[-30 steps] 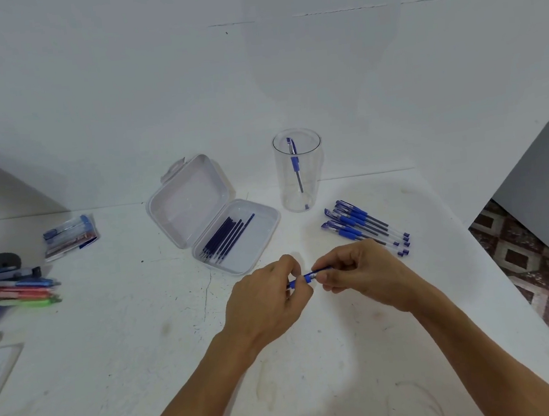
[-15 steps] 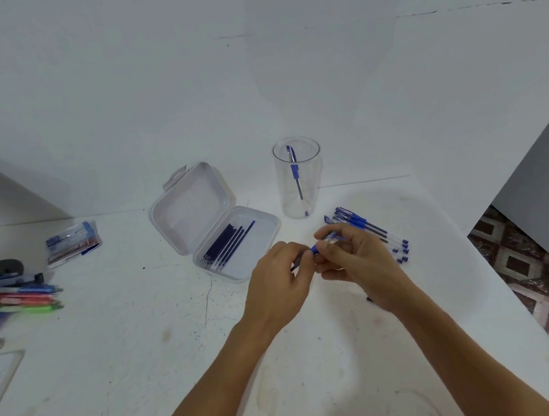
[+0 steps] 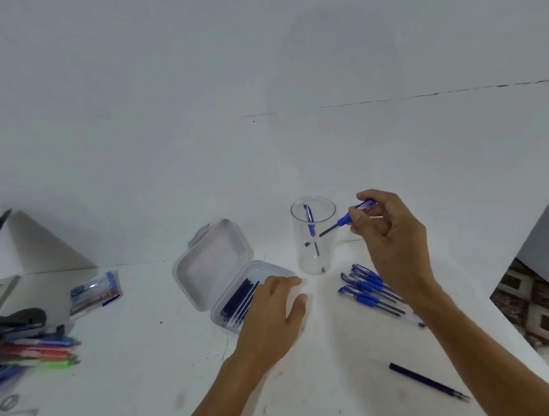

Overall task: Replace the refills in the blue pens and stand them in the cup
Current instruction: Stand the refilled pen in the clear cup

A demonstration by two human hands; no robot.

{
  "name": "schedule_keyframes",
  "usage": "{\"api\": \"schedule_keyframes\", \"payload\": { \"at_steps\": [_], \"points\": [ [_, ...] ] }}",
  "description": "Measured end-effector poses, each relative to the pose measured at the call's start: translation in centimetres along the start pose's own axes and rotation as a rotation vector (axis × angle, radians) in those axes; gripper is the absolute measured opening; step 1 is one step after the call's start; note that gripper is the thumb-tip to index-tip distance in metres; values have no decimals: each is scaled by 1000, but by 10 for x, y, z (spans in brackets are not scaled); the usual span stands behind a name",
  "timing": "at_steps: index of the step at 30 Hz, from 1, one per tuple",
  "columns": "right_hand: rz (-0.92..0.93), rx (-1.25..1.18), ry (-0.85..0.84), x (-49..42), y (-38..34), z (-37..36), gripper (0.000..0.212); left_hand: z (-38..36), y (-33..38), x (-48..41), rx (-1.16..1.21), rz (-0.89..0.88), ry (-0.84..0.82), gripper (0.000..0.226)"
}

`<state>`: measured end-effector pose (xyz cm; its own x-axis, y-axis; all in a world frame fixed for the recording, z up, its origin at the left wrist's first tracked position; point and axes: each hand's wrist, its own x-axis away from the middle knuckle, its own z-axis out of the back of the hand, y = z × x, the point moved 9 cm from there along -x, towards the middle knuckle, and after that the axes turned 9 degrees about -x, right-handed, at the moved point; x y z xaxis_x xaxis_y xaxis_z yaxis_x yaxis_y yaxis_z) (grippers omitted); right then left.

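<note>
A clear plastic cup (image 3: 318, 264) stands at the back of the white table with one blue pen (image 3: 310, 227) in it. My right hand (image 3: 392, 240) pinches another blue pen (image 3: 351, 217) beside the cup's rim, tip slanting down toward the cup. My left hand (image 3: 272, 318) hovers with relaxed fingers over the right end of the open clear case (image 3: 219, 273), which holds several dark refills (image 3: 238, 303). Several blue pens (image 3: 370, 291) lie in a row right of the case. One loose dark refill (image 3: 427, 381) lies near the table's right front.
Coloured pens (image 3: 35, 353) and a small packet (image 3: 95, 293) lie at the left side. The table's right edge (image 3: 498, 317) drops to a patterned floor. A white wall runs behind the cup.
My hands have parted. The right hand has lifted the blue pen up and back to the cup's rim. The left hand has let go and moved over the refill case.
</note>
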<state>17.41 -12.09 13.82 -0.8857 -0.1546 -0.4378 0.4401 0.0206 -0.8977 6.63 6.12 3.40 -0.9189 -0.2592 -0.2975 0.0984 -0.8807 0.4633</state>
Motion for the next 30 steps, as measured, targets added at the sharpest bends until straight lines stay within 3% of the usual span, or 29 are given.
{"api": "schedule_keyframes", "payload": {
  "at_steps": [3,10,19,30],
  "points": [
    [123,9,38,-18,-18,-3,20,6,4,-15,7,-30,18,36],
    [242,100,-63,-41,-21,-27,21,17,19,-58,-65,-102,61,47],
    [133,333,-219,-50,22,-49,27,12,23,-74,-65,-134,69,50],
    [113,515,-296,-50,54,-60,32,-15,13,-85,138,74,-69,69]
  ]
}}
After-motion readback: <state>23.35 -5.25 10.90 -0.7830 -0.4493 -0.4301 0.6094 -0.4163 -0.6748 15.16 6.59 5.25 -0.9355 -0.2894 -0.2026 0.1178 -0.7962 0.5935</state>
